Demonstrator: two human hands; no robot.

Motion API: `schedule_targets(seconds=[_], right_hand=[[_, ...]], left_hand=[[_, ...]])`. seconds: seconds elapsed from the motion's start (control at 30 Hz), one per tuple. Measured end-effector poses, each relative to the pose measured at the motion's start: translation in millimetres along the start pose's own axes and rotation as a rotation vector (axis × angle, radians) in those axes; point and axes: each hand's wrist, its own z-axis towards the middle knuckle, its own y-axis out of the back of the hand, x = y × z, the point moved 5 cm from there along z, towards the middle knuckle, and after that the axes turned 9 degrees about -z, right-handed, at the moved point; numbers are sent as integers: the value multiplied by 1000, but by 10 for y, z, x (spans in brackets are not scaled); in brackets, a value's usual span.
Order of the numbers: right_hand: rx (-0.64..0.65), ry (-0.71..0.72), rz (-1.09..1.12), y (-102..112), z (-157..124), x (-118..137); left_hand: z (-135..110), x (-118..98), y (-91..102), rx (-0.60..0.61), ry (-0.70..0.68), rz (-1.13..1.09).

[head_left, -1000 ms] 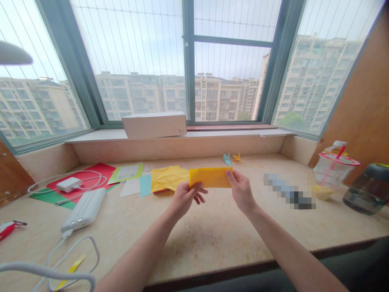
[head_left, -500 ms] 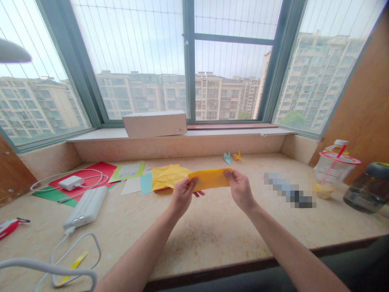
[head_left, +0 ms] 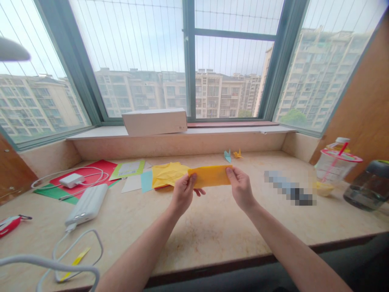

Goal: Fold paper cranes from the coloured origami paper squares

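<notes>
A strip of folded yellow paper [head_left: 211, 176] is stretched level between my two hands, above the stone counter. My left hand [head_left: 184, 191] pinches its left end, thumb on the near face, with some fingers showing beneath. At the right end, my right hand [head_left: 241, 186] grips the paper between thumb and fingers. Behind my left hand lies a crumpled yellow sheet [head_left: 167, 173] on top of other papers. Beyond the strip, a light blue paper crane [head_left: 227, 155] and a yellow paper crane [head_left: 238, 153] stand near the back wall.
To the left are red paper [head_left: 91, 172], a white charger [head_left: 72, 180], a white power bank [head_left: 87, 205] and a looped cable [head_left: 99, 243]. A lidded cup [head_left: 336, 166] and a dark bottle [head_left: 369, 186] stand right. A white box [head_left: 154, 123] rests on the sill.
Both hands still hold the paper strip at its ends. The right hand's grip has shifted very slightly, and the view has tilted a little.
</notes>
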Motion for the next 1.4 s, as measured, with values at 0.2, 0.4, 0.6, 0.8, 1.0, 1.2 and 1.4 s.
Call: schedule_targets(seconds=[0.2, 0.4, 0.6, 0.8, 1.0, 1.2, 1.4], right_hand=[[-8, -32, 71, -9, -2, 6], [167, -30, 281, -285, -76, 39], [538, -114, 310, -824, -362, 28], [320, -222, 370, -761, -328, -61], [142, -239, 324, -604, -269, -147], [-88, -139, 240, -305, -110, -116], [-176, -103, 230, -62, -14, -85]], left_hand=[[-33, -16, -16, -27, 33, 12], [-57, -104, -9, -158, -65, -15], [-152, -170, -83, -229, -244, 227], [-198, -157, -190, -164, -240, 294], [-204, -115, -261, -85, -64, 102], [-195, -167, -229, -124, -17, 57], [-103, -131, -89, -205, 8, -43]])
